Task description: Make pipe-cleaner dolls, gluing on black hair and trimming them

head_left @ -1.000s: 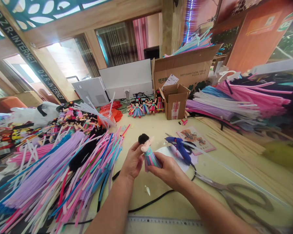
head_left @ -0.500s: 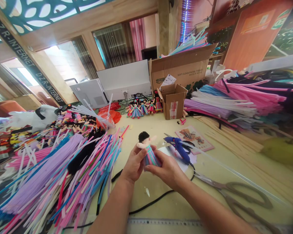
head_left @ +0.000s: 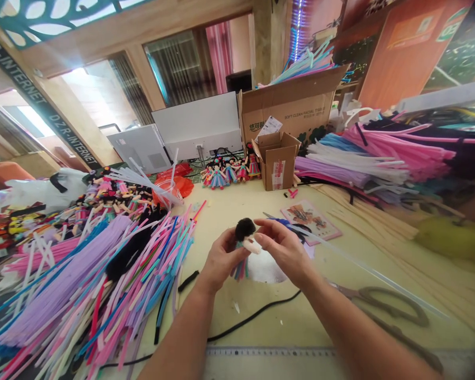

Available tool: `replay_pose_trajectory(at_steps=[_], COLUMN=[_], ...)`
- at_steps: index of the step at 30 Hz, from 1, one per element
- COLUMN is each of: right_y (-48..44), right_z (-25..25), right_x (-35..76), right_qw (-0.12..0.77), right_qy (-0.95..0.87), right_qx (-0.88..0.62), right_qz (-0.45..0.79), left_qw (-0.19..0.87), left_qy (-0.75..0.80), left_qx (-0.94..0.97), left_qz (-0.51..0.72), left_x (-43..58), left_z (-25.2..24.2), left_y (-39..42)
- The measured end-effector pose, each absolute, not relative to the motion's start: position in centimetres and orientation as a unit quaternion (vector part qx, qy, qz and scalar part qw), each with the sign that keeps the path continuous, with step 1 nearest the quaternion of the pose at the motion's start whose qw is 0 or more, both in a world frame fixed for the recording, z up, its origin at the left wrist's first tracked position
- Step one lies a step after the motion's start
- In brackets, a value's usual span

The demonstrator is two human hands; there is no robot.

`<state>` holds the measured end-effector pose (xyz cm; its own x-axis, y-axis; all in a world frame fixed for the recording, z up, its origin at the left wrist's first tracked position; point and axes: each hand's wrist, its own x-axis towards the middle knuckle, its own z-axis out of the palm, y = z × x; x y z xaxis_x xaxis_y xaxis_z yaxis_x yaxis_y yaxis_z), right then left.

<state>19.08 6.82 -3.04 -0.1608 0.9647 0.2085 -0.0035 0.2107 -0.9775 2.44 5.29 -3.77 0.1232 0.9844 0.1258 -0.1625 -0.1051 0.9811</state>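
A small pipe-cleaner doll (head_left: 245,228) with black hair, pale arms and a striped blue, pink and green skirt is held above the table. My left hand (head_left: 224,258) is closed around its body from the left, with the thumb across the front. My right hand (head_left: 285,250) has its thumb and forefinger curled at the doll's head and pale arm. Beyond the right hand lie a blue glue gun, mostly hidden, and a picture card (head_left: 314,221). White paper (head_left: 267,268) rests beneath the hands.
Bundles of coloured pipe cleaners (head_left: 67,279) cover the left side. Large scissors (head_left: 393,306) lie at right, near a ruler (head_left: 269,352) along the front. Finished dolls (head_left: 217,175) stand at the back beside a small cardboard box (head_left: 279,163). A black cable (head_left: 257,319) crosses the table.
The doll has turned and tilted in my left hand. My right hand has moved from its skirt up to its head and arm, uncovering white paper below. The view has shifted slightly.
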Motion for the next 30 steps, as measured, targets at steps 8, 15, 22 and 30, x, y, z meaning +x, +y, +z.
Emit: replay_pose_trajectory(at_steps=[8, 15, 22, 30], right_y=[6.81, 6.48, 6.42, 6.37], right_z=[-3.36, -3.16, -2.65, -3.34], right_x=[18.93, 18.76, 18.63, 18.21], right_qw=[0.491, 0.510, 0.541, 0.533], right_qy=[-0.594, -0.577, -0.537, -0.564], right_qx=[-0.405, -0.401, -0.374, -0.405], right_qz=[0.492, 0.497, 0.529, 0.483], left_qw=[0.539, 0.547, 0.617, 0.654], left_qy=[0.392, 0.393, 0.363, 0.366], left_qx=[0.545, 0.542, 0.467, 0.352], left_qz=[0.509, 0.502, 0.519, 0.560], left_x=[2.64, 2.74, 2.75, 2.22], left_z=[-3.98, -3.98, -4.00, -3.67], left_y=[5.19, 5.02, 4.86, 4.85])
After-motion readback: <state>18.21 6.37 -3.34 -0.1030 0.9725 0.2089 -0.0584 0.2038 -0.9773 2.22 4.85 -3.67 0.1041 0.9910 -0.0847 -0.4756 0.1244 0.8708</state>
